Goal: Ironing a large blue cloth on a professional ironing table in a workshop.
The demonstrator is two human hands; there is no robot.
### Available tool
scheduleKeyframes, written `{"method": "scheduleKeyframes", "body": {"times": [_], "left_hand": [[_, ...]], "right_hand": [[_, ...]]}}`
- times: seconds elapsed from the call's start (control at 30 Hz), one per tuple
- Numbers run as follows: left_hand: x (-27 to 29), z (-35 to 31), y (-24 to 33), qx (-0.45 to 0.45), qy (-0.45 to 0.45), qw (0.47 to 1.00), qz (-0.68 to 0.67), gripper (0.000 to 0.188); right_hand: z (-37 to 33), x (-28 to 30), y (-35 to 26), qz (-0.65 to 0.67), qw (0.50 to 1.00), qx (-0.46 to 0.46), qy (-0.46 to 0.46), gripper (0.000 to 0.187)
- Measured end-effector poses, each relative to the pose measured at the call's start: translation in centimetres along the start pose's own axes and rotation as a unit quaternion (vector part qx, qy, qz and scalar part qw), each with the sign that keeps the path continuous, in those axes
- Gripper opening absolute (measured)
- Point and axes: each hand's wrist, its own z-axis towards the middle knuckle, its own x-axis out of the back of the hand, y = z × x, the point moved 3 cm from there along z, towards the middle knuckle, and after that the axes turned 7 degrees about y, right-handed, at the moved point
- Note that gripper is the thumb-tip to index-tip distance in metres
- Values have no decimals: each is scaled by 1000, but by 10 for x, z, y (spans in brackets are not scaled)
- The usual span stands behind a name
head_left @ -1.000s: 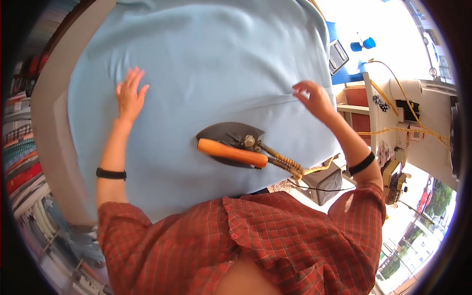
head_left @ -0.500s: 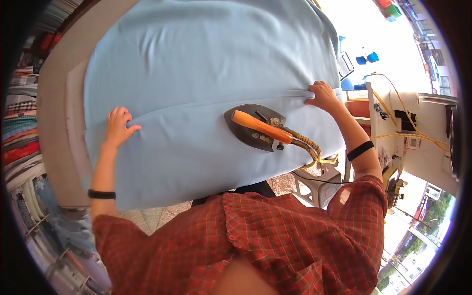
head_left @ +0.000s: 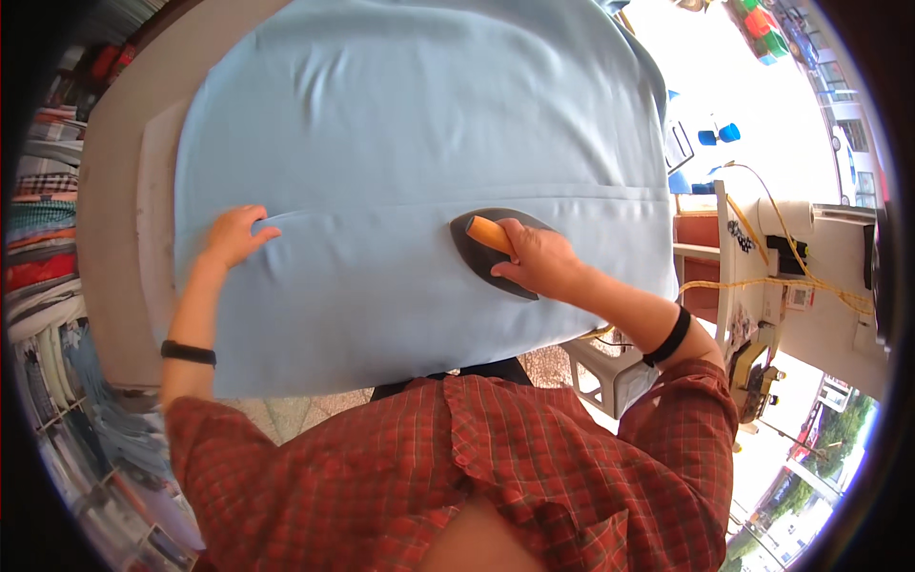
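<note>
A large light blue cloth (head_left: 419, 124) lies spread in front of me, with a long crease or folded edge running across it. My right hand (head_left: 545, 259) is closed round the orange handle of a dark iron (head_left: 474, 250), whose soleplate rests on the cloth just on the near side of that crease. On the left, my left hand (head_left: 236, 236) grips the cloth where the crease ends, its thumb and fingers curled with blue fabric between them. Small wrinkles spread from its fingertips. My right hand hides the rear of the iron and most of its hose.
A pale board (head_left: 114, 210) shows beyond the cloth's left edge. Folded clothes (head_left: 43, 234) are stacked at the far left. Beneath the cloth's right near side stands a grey stool (head_left: 602, 370). Yellow cord (head_left: 734, 283) runs across the right, by a white thread cone (head_left: 789, 217).
My right hand has left the cloth's right edge and taken hold of the iron's handle. The iron has shifted slightly right. My left hand stays near the crease's left end.
</note>
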Motion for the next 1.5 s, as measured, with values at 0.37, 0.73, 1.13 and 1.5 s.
{"method": "scheduleKeyframes", "body": {"times": [0.37, 0.73, 1.13, 1.5], "left_hand": [[49, 99, -29, -61, 83, 991, 91, 43], [108, 217, -41, 25, 414, 843, 343, 52], [-15, -110, -208, 490, -3, 865, -110, 53], [-8, -121, -227, 396, 238, 886, 45, 42]], "right_hand": [[-24, 32, 9, 25, 991, -130, -5, 59], [-88, 66, 10, 40, 979, -154, 131, 64], [-75, 26, -16, 56, 988, -93, 113, 60], [-3, 52, -170, 64, 990, 21, 120, 56]]}}
